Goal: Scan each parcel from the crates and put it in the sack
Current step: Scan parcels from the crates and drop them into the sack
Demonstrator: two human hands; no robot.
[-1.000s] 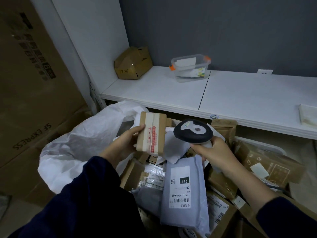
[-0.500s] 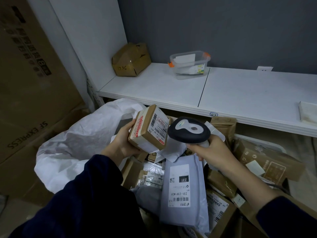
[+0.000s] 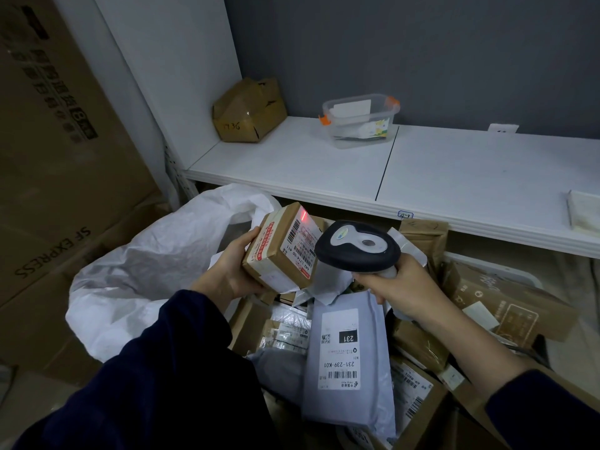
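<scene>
My left hand (image 3: 232, 271) grips the box (image 3: 279, 251), label tilted rightward at the scanner (image 3: 357, 246) my right hand (image 3: 402, 287) clasps, so the red beam lands on it.

**A:** Where is the camera sitting?

**B:** It is riding on the person's head, facing forward and down. The left sleeve (image 3: 162, 368) and right sleeve (image 3: 545, 414) are entering from the bottom edge.

**A:** How near is it looking?

**B:** Near. The left hand (image 3: 232, 274), gripping a small brown parcel (image 3: 279, 254), and the right hand (image 3: 406, 287), gripping the barcode scanner (image 3: 357, 246), are filling the middle.

**A:** And around the fingers?

**B:** The wide lens is taking in the white shelf (image 3: 292, 164) beyond the fingertips, the white sack (image 3: 146, 271) left of the left fingers, and a grey mailer (image 3: 373, 336) below the right fingers. This one view is covering everything.
</scene>
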